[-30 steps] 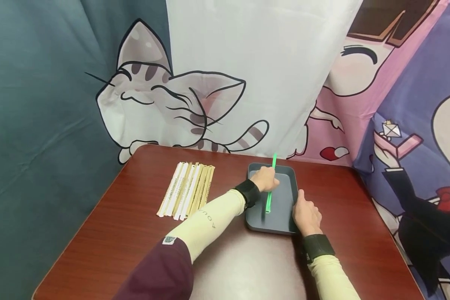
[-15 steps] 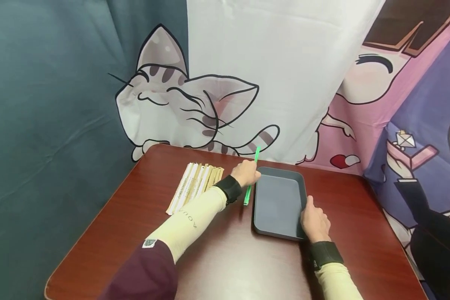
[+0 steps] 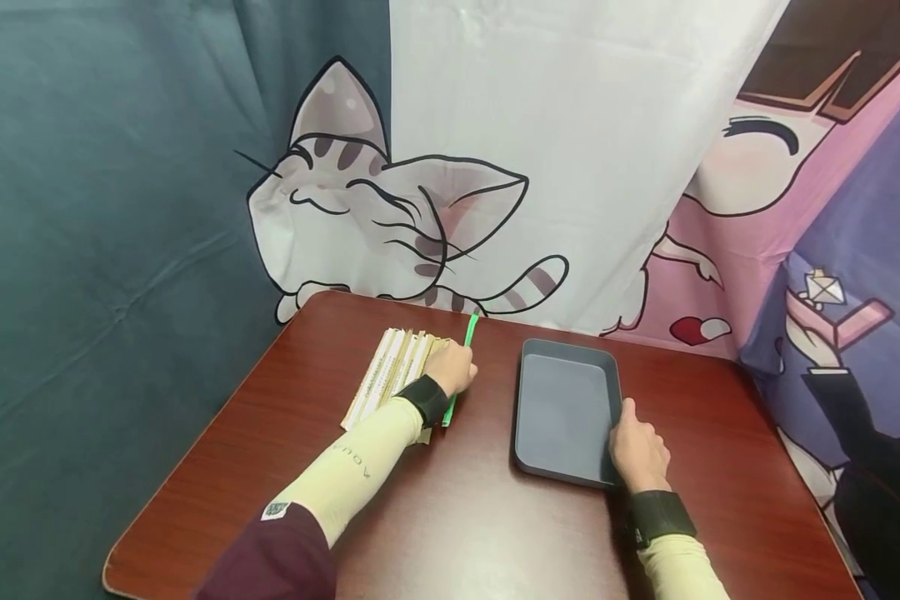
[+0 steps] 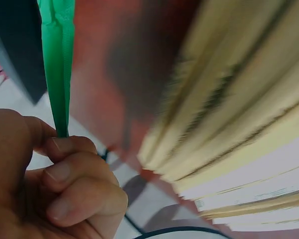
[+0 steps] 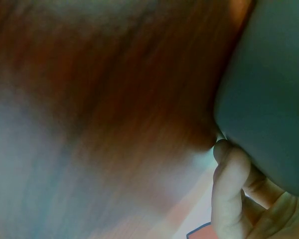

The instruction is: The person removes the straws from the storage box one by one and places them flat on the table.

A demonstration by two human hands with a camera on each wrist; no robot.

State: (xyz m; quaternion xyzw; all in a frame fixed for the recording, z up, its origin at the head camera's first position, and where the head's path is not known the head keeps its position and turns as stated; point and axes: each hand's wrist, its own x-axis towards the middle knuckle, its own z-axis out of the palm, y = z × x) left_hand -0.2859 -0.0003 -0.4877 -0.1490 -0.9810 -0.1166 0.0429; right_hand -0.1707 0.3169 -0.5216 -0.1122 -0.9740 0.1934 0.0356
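My left hand [image 3: 452,367] pinches a long, slim green paper-wrapped stick [image 3: 470,330] near its middle. The stick slants beside the right edge of a row of white and tan paper-wrapped sticks [image 3: 386,367], and the hand covers part of that row. In the left wrist view, thumb and curled fingers close on the green wrapper [image 4: 59,64], with printed tan wrappers [image 4: 224,89] opposite. At the right, my right hand [image 3: 640,450] grips the right side of a dark grey rectangular tray [image 3: 570,408]. Its fingers meet the tray wall [image 5: 269,99] in the right wrist view.
The reddish-brown wooden table [image 3: 450,517] carries the row and the tray, with bare wood between them. A printed cloth [image 3: 480,83] with cartoon figures hangs behind the far edge. A blue-green curtain [image 3: 105,208] hangs at the left.
My left hand has carried the green stick leftward from over the tray to beside the row. The right hand keeps its grip on the tray. The head view has shifted slightly.
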